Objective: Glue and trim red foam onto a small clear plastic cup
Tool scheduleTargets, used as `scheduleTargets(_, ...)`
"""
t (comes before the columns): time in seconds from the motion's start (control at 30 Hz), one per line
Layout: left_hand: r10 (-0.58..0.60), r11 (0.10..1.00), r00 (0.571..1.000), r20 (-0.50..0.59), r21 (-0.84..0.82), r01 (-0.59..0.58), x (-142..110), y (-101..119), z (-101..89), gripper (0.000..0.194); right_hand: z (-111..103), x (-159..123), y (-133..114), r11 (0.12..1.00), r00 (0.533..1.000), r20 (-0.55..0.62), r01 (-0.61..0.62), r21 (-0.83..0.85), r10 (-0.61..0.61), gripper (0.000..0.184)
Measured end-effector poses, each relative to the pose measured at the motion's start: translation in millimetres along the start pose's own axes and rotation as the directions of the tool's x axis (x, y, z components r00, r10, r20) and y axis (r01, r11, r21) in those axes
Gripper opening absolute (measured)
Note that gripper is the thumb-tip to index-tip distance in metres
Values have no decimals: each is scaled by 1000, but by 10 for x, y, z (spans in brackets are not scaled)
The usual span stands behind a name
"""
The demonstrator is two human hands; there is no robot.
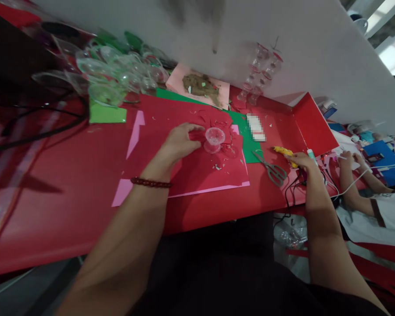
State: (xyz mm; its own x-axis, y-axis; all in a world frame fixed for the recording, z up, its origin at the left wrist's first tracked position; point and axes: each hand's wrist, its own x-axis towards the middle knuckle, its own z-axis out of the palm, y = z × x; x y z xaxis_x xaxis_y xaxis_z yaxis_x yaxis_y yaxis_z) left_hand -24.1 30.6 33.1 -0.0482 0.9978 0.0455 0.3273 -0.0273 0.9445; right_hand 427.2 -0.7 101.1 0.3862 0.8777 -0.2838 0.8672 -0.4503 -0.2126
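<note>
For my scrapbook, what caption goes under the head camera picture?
Left hand beside a clear cup on red paper, right hand at a yellow object near scissors.

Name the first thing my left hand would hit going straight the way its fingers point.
Most likely the clear plastic cup, right by the fingertips of your left hand; depth is unclear, so any remaining gap is hard to judge.

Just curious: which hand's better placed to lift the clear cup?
Probably left: the left hand is close beside the clear cup; the right hand is at the yellow tool, farther off.
</note>
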Motion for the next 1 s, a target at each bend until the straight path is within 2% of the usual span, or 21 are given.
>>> scheduleTargets(0.07,-57,992,988,-142,-123,40,-15,17,-30,25,-36,-73,-32,991,997,-59,-65,-118,58,35)
scheduleTargets(0.13,-46,975,963,-264,-221,-14,-23,29,-39,21,-31,-182,-148,980,977,-211,-74,-183,34,35)
scheduleTargets(0.17,-15,965,953,-302,-255,-65,-25,37,-39,22,-5,-247,-244,984,950,-309,-22,-176,-34,34)
scheduleTargets(0.23,50,939,943,-328,-307,-157,-26,64,-35,24,98,-387,-512,976,872,-445,216,-28,-206,29)
scheduleTargets(0.3,75,915,940,-334,-352,-198,-33,95,-28,25,256,-524,-865,850,800,-481,493,187,-359,29)
scheduleTargets(0.37,102,900,950,-296,-379,-215,-52,122,-20,26,436,-641,-1259,670,733,-486,660,341,-475,29)
scheduleTargets(0.43,125,895,955,-268,-385,-225,-88,143,-16,29,602,-724,-1634,536,676,-500,735,415,-541,28)
scheduleTargets(0.5,153,894,956,-250,-378,-241,-132,163,-10,32,731,-768,-1936,455,646,-501,763,460,-576,26)
scheduleTargets(0.6,221,882,957,-188,-379,-278,-195,197,12,32,864,-782,-2191,402,655,-461,743,535,-599,25)
scheduleTargets(0.7,283,862,949,-137,-398,-315,-237,229,50,29,956,-766,-2254,363,701,-428,683,634,-571,24)
scheduleTargets(0.87,227,904,967,-116,-345,-253,-264,225,97,29,1066,-694,-2226,348,810,-333,526,776,-482,18)
scheduleTargets(1.0,218,944,964,-153,-218,-248,-269,186,108,27,1120,-643,-2214,366,821,-344,525,769,-455,15)
